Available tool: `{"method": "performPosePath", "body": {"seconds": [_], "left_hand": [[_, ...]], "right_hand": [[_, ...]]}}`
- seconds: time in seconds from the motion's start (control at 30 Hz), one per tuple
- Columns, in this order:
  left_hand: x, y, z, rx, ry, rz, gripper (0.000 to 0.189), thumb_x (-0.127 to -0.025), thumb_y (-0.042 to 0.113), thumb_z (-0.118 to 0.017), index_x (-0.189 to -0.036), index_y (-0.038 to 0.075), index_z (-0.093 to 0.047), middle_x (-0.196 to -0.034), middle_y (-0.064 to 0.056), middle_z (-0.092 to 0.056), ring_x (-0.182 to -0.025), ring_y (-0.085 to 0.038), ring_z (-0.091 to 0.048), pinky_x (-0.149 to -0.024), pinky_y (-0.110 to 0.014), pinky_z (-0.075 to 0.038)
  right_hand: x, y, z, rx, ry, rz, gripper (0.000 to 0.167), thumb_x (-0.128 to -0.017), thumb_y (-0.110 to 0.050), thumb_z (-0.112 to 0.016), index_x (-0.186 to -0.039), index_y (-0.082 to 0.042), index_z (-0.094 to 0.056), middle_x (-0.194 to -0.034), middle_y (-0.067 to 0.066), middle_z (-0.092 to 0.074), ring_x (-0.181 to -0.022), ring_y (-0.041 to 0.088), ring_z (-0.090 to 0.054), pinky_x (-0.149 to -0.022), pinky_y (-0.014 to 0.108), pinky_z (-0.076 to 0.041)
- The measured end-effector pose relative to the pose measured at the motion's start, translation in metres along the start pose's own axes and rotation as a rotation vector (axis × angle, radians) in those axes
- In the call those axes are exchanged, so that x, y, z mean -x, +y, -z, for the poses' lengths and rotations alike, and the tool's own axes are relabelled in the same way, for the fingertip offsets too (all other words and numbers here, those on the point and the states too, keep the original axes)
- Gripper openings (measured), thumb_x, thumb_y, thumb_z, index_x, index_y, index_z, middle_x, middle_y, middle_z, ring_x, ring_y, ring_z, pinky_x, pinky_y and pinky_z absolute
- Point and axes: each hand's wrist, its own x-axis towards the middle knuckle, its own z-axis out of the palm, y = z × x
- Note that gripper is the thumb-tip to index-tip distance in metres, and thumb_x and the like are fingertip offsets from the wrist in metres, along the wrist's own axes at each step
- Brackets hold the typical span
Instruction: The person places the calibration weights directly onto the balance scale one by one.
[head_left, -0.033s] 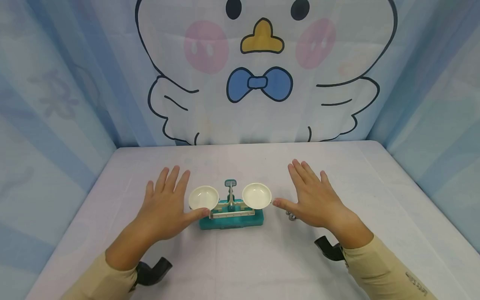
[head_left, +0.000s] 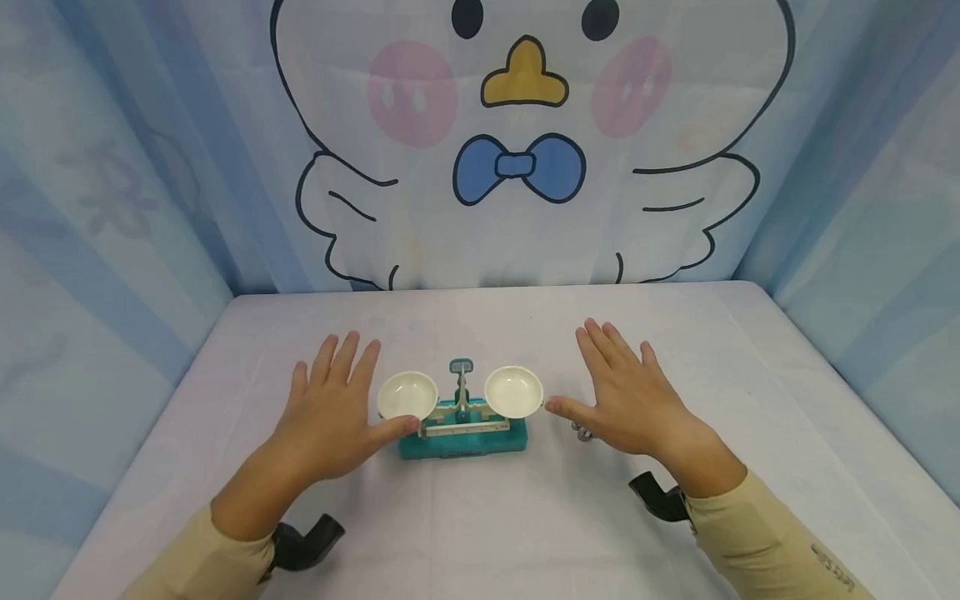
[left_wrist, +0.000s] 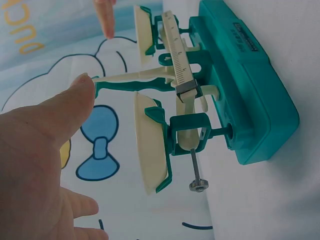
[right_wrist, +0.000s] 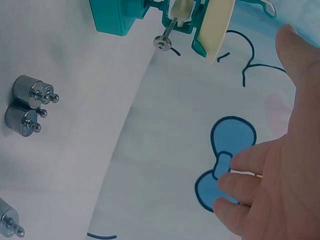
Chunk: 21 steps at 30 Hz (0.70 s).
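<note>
A teal balance scale (head_left: 463, 447) stands on the table with two cream pans, the left pan (head_left: 407, 395) and the right pan (head_left: 513, 392), both holding nothing. My left hand (head_left: 322, 425) is spread to its left, thumb overlapping the left pan's edge in the head view. In the left wrist view a dark slider (left_wrist: 187, 90) sits on the graduated beam, and the thumb is apart from the near pan (left_wrist: 150, 145). To the scale's right, my right hand (head_left: 633, 408) is held with straight fingers and touches nothing visible. Several metal weights (right_wrist: 30, 90) stand below it, mostly hidden in the head view.
Another metal weight (right_wrist: 9, 219) stands apart at the lower left of the right wrist view. A white cloth covers the table (head_left: 480, 533). Behind it hangs a curtain (head_left: 517, 237) with a cartoon print, and curtains enclose both sides.
</note>
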Motion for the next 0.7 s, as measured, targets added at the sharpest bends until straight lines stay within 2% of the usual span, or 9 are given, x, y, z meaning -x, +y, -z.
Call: {"method": "performPosePath", "body": {"seconds": [0.2, 0.33, 0.43, 0.53, 0.7], "left_hand": [[-0.001, 0.000, 0.000, -0.001, -0.007, -0.003, 0.107, -0.086, 0.068, -0.063, -0.156, -0.002, -0.023, -0.161, -0.029, -0.012, -0.147, -0.050, -0.005, -0.110, -0.074, -0.005], [-0.002, -0.003, 0.000, 0.054, 0.039, -0.027, 0.101, -0.088, 0.062, -0.065, -0.156, -0.002, -0.025, -0.160, -0.029, -0.017, -0.146, -0.049, -0.013, -0.110, -0.073, -0.013], [-0.001, -0.009, -0.004, 0.179, 0.081, -0.041, 0.093, -0.090, 0.052, -0.070, -0.154, -0.001, -0.030, -0.158, -0.027, -0.024, -0.144, -0.048, -0.021, -0.109, -0.070, -0.021], [0.002, -0.017, -0.012, 0.342, 0.098, -0.033, 0.086, -0.089, 0.043, -0.075, -0.152, 0.001, -0.034, -0.155, -0.025, -0.032, -0.140, -0.045, -0.031, -0.108, -0.066, -0.030], [0.006, -0.026, -0.033, 0.604, 0.082, 0.071, 0.083, -0.087, 0.031, -0.080, -0.151, 0.002, -0.036, -0.150, -0.020, -0.041, -0.135, -0.038, -0.044, -0.105, -0.053, -0.041]], "right_hand": [[0.000, 0.001, -0.001, -0.002, -0.006, 0.001, 0.102, -0.092, -0.069, -0.052, -0.155, 0.006, -0.024, -0.162, 0.023, -0.019, -0.149, 0.042, -0.015, -0.110, 0.073, -0.010], [0.000, 0.003, 0.000, -0.028, -0.006, 0.002, 0.100, -0.092, -0.067, -0.054, -0.155, 0.005, -0.025, -0.162, 0.023, -0.021, -0.148, 0.042, -0.017, -0.110, 0.073, -0.011], [0.001, 0.006, -0.001, -0.098, 0.007, 0.009, 0.095, -0.093, -0.062, -0.058, -0.154, 0.004, -0.028, -0.159, 0.023, -0.028, -0.146, 0.042, -0.024, -0.110, 0.071, -0.017], [0.003, 0.012, -0.005, -0.215, 0.014, 0.016, 0.089, -0.093, -0.056, -0.062, -0.153, 0.003, -0.033, -0.156, 0.023, -0.035, -0.142, 0.043, -0.032, -0.110, 0.065, -0.026], [0.010, 0.026, -0.014, -0.345, 0.047, 0.026, 0.071, -0.093, -0.044, -0.070, -0.144, 0.000, -0.049, -0.144, 0.019, -0.052, -0.132, 0.041, -0.047, -0.105, 0.059, -0.039]]}}
